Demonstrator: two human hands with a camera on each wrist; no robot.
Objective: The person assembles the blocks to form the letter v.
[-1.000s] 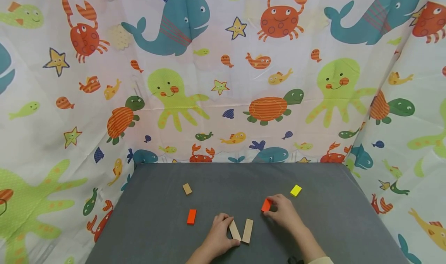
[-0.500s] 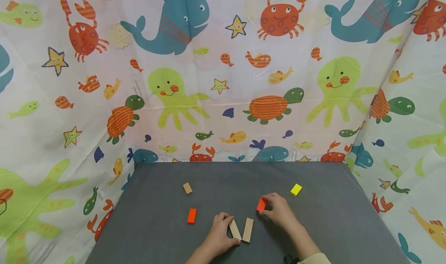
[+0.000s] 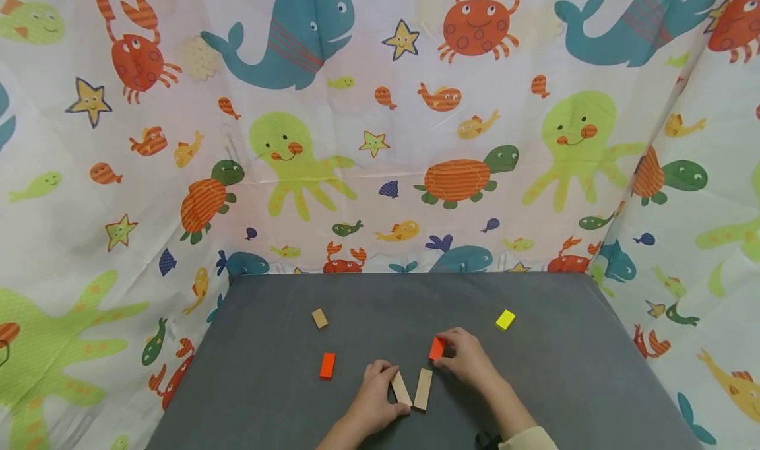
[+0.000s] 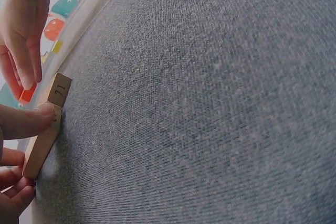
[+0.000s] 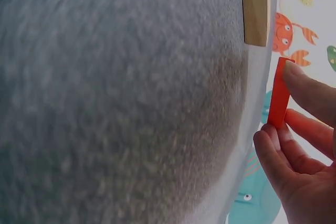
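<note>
My left hand [image 3: 375, 397] holds a plain wooden block [image 3: 401, 389] lengthwise, thumb at its near end and fingers at its far end. A second plain wooden block [image 3: 423, 389] lies just right of it, the two forming a narrow V that closes toward me. In the left wrist view the end of this second block [image 4: 59, 90] carries a printed number. To the upper right, my right hand [image 3: 469, 357] pinches an orange-red block [image 3: 436, 348] by its two ends. The right wrist view shows the thumb on one end of that orange-red block [image 5: 280, 95] and fingertips on the other.
Another orange-red block [image 3: 327, 366] lies left of my left hand on the grey table [image 3: 261, 397]. Farther back are a small tan block [image 3: 319, 318] at left and a yellow block [image 3: 505, 320] at right. A curtain printed with sea animals [image 3: 380, 173] surrounds the table.
My right hand has moved left with the orange-red block, closer to the wooden pair. The left hand keeps its hold on the wooden block. The head view has tilted slightly.
</note>
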